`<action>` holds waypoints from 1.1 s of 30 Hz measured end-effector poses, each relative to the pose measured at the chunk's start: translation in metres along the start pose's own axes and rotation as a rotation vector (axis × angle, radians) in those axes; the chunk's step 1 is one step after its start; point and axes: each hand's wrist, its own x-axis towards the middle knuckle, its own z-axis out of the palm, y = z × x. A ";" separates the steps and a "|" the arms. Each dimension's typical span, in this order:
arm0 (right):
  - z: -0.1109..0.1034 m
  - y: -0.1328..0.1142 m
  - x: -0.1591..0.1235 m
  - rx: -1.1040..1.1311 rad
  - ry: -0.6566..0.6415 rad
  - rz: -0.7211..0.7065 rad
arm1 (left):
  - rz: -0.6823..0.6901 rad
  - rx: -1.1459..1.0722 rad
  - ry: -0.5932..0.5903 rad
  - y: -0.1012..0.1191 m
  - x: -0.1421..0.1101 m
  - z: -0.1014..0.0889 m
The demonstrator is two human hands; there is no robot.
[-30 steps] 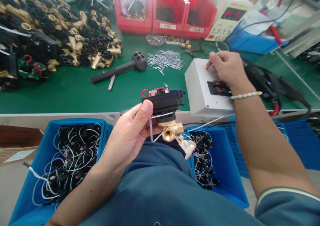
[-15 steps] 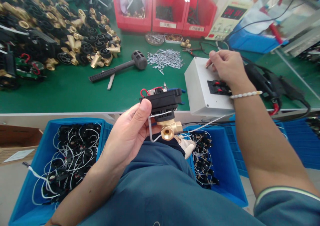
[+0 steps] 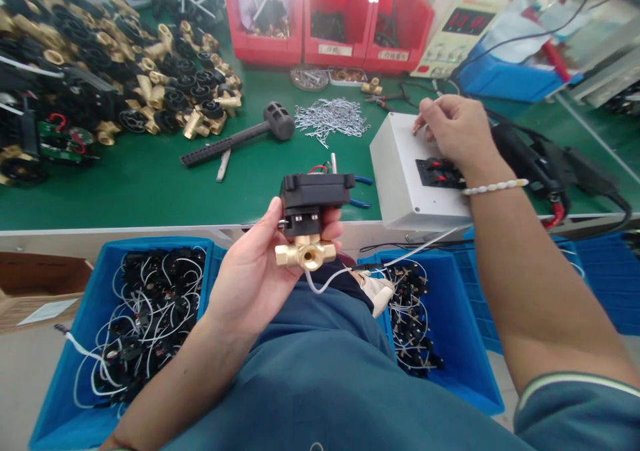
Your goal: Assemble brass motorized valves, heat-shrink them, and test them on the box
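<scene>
My left hand is closed around a motorized valve, a black actuator housing on a brass body whose round port faces me. Red wires show at the housing's top, and a white cable runs from the valve toward the right. On top of the grey control box, my right hand pinches what looks like a small toggle switch, mostly hidden by the fingers. Red and black spring terminals sit on the box beneath that wrist. Blue-handled pliers lie just behind the valve.
A black mallet and a pile of metal pins lie on the green bench. Brass-and-black valve parts heap up at left. Red bins and a power supply stand behind. Blue crates flank my legs below.
My left hand has turned the valve so its ports face me more squarely, and brought it slightly left. My right hand stays at the same spot on the box. The power supply's red digits differ.
</scene>
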 end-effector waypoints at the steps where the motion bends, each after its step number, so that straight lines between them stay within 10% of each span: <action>1: 0.001 0.003 0.002 0.000 0.014 -0.008 | -0.019 -0.058 -0.001 0.001 0.000 0.001; 33: 0.004 0.027 0.015 0.030 0.015 -0.120 | -0.104 -0.210 0.044 -0.002 -0.003 0.003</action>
